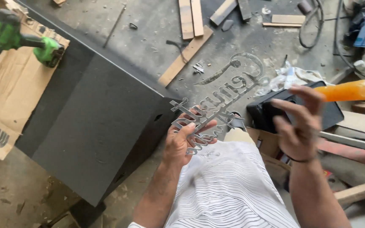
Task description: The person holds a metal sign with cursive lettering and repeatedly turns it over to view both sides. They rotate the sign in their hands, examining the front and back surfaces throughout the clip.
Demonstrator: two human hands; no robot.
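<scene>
Left hand point(186, 141) raised over the lap, fingers point(199, 126) curled around the lower end of a clear cut-out script sign point(220, 95), gripping it from beneath. Sign tilted, running up and to the right from that grip, its looped far end out over the concrete floor point(148, 38). Right hand point(298, 124) lifted to the right of the sign, apart from it, fingers wrapped around an orange squeeze bottle point(351, 90) with a blue cap, laid nearly level and pointing right; motion-blurred. Sign thus between the two hands, held by the left only.

Below both forearms, a white striped garment point(229, 185) across the lap. To the left, a large black box cabinet point(93, 126) standing on the floor, a green cordless drill point(17, 38) lying at its far corner on flattened cardboard point(5, 97). Behind the right hand, a smaller black box point(262, 114). Loose wooden slats point(191, 25) scattered farther back on the floor.
</scene>
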